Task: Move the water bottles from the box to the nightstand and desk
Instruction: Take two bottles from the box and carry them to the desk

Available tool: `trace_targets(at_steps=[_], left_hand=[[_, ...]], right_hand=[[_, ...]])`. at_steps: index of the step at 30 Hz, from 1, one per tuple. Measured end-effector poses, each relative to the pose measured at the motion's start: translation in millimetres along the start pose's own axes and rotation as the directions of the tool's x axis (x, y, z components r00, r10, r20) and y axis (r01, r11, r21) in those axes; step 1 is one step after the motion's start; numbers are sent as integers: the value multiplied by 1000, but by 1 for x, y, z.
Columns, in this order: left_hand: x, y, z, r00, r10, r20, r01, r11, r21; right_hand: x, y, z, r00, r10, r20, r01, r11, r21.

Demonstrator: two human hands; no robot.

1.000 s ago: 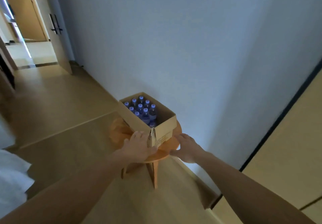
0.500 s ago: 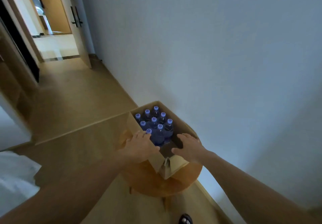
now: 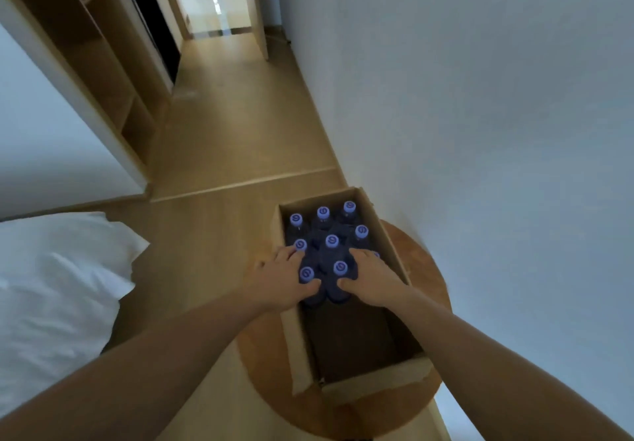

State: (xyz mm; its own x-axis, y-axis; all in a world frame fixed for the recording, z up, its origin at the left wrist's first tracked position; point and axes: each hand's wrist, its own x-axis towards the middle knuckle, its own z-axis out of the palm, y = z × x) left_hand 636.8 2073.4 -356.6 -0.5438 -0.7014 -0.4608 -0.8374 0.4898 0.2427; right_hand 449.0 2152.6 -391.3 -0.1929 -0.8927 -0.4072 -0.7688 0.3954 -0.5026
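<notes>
1. Step in hand: the first pick-up. The water bottles [image 3: 332,241], 9 caps showing, stand packed at the far end of the cardboard box [image 3: 298,344], which sits on a round wooden stool [image 3: 267,365] beside the wall [image 3: 480,97].
2. The left hand [image 3: 279,282] curls round the near-left bottle [image 3: 306,274], thumb on its near side and fingers on its far side.
3. The right hand [image 3: 375,279] wraps the near-right bottle [image 3: 340,268] the same way. The forearms reach forward and down, 1 across each side wall of the box.
4. Next, as I judge it: lift both bottles straight up past the box walls without dragging their neighbours, then carry them to the nightstand or desk.
</notes>
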Motion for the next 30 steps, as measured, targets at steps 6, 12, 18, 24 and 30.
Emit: trace_targets(at_steps=[6,12,18,24,30], left_hand=[[48,-14,21,1000,-15,-4,15,1000,22],[67,-24,39,1000,-11,8,11,1000,1],[67,-26,36,1000,9,-25,-9,1000,-2],[62,-25,10,997,69,-44,-67,997,27],[47,-24,-24,991,113,-69,-116,992,-40]], right_hand=[[62,20,29,995,-16,99,11,999,52],[85,34,65,997,67,29,-71,984,164],[76,38,65,999,33,4,-33,976,216],[55,21,40,996,-41,-74,56,975,213],[37,-16,-23,964,-55,-259,112,971,209]])
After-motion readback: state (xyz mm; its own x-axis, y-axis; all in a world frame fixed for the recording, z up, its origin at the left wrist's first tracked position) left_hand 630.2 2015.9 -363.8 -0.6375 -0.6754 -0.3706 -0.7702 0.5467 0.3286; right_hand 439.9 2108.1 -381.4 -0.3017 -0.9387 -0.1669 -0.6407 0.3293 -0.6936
